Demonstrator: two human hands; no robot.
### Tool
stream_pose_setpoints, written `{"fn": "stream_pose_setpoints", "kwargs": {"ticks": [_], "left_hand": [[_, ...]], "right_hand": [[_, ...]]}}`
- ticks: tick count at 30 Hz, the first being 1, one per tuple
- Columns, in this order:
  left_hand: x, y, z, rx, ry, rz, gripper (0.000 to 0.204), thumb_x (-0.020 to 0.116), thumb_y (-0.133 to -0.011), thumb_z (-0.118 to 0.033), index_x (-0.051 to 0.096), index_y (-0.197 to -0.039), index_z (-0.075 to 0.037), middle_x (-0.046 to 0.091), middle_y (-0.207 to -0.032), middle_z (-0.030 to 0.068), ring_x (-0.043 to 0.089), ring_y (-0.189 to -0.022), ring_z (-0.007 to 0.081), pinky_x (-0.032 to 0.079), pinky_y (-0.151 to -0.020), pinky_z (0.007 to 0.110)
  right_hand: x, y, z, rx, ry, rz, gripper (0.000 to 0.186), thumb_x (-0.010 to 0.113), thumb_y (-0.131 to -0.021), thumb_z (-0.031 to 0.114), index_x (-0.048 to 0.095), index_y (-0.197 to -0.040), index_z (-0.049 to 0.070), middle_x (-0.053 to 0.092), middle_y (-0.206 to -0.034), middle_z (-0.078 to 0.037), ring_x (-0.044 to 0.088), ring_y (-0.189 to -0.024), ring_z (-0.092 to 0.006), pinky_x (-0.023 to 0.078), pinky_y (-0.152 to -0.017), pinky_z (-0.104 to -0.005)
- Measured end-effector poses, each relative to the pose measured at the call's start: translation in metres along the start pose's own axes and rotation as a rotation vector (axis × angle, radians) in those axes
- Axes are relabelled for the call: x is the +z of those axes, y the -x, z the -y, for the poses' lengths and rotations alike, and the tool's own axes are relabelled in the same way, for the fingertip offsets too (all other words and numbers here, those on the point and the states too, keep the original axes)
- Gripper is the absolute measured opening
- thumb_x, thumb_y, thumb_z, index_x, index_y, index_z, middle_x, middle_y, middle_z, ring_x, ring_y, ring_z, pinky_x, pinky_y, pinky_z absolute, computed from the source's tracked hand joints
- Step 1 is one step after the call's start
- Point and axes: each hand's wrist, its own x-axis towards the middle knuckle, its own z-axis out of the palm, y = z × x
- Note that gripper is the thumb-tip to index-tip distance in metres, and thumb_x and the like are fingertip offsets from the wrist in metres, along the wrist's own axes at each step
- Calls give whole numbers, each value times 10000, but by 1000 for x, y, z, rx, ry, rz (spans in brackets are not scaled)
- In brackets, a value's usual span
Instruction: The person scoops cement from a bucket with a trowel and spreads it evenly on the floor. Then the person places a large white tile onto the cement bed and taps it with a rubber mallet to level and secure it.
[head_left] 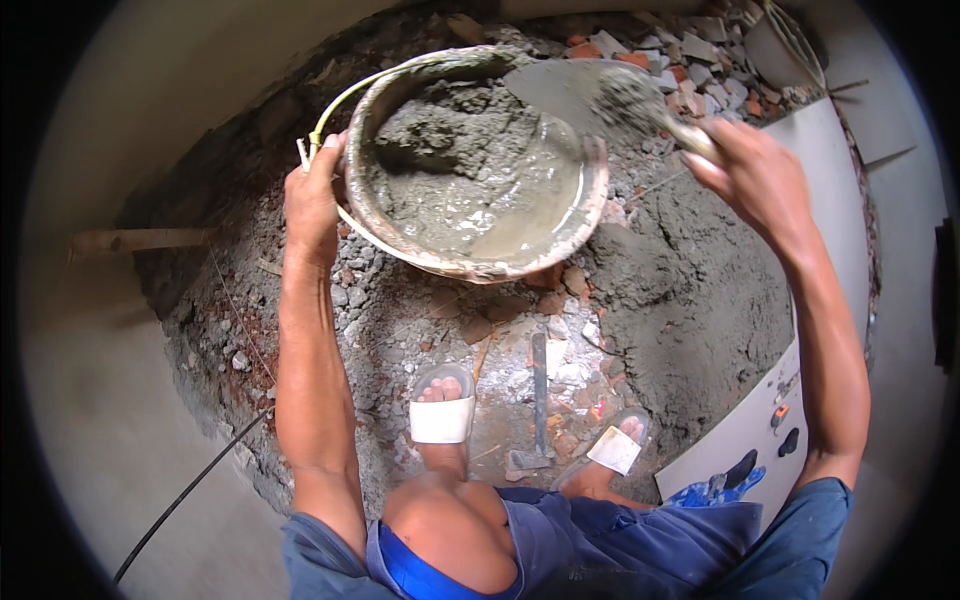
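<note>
A mortar bucket (470,268) with a crusted rim stands ahead of me, its mouth tipped toward me. Inside lies wet grey mortar (450,125), lumpy at the far left and watery at the near right. My left hand (314,205) is closed on the bucket's left edge, by its pale yellow-green handle (345,98). In my right hand (748,172) is the handle of a trowel (548,84), whose broad blade reaches over the bucket's far right rim. A blurred clump of mortar sits on the blade near the handle.
Spread mortar (700,300) lies right of the bucket, beside a pale board (715,440). Between my sandalled feet is a hammer (540,390). Broken brick and tile (700,65) fill the far right, near another bucket (780,50). A wooden stick (140,240) and black cable (190,490) lie left.
</note>
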Motion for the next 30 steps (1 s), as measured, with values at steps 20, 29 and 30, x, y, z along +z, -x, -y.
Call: {"fn": "stream_pose_setpoints", "kwargs": {"ticks": [20,29,30], "left_hand": [[-1,47,5,-116,43,-55,438,480,-995,-340,606,-1254,-9,659,-977,18,586,-711,41,420,-532,168],[-11,31,25,-65,213,-73,475,456,-1001,-347,556,-1278,26,678,-985,45,578,-665,12,344,-451,159],[-13,31,27,-56,219,-42,496,441,-1002,-360,546,-1290,29,675,-990,49,571,-665,15,339,-455,164]], "right_hand": [[80,24,74,-198,-798,229,387,724,-809,382,693,-969,31,671,-773,-176,664,-699,-335,517,-656,-405],[28,103,-11,98,-840,187,370,771,-796,297,671,-1020,21,679,-798,-68,613,-660,-161,490,-619,-296],[26,119,-24,151,-812,166,363,774,-794,291,670,-1014,21,677,-801,-73,609,-661,-163,488,-622,-291]]}}
